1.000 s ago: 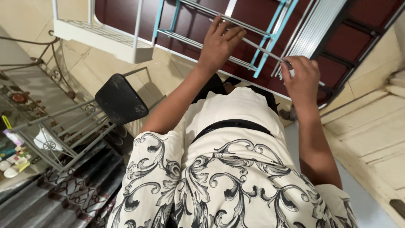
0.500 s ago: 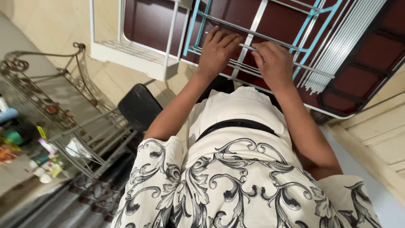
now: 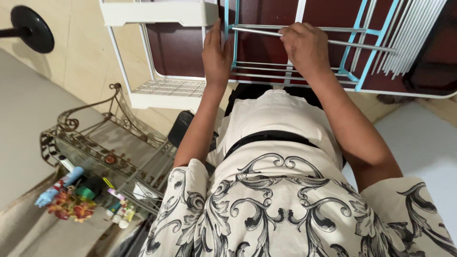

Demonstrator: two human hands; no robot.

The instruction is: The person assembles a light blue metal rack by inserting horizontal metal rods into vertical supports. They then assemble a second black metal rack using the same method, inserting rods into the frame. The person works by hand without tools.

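1. Two hands work the rack (image 3: 366, 45). My left hand (image 3: 216, 57) lies flat, fingers apart, against its teal upright.
2. My right hand (image 3: 307, 45) is curled tight on a loose grey rod (image 3: 257, 31) lying across the frame.
3. I judge the rod could slip from that one-handed hold and skew.
4. The rack leans against a dark door (image 3: 181, 47); pressing hard might slide it toward the white shelf (image 3: 157, 14).
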